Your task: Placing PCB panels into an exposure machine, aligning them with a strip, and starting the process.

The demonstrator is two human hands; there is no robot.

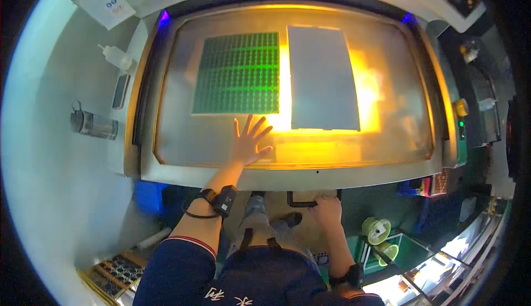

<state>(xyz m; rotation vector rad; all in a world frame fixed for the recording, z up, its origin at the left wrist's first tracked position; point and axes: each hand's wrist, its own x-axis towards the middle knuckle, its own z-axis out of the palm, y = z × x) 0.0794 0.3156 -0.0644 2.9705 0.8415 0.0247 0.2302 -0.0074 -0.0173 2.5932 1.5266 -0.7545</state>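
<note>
While my right hand (326, 211) is clamped on the black handle (301, 203) below the metal bed (395, 57), my left hand (250, 141), grip empty and fingers apart, is just short of the green panel (238, 73). Laying out looks done: that nearly square panel and the grey panel (323, 79) lie side by side on the bed; what remains, I cannot tell. The grey one's long axis runs away from me, far end slightly left.

At left, a phone (120, 91) sits between a clear drinking bottle (100, 125) and a white squeeze bottle (118, 57).
</note>
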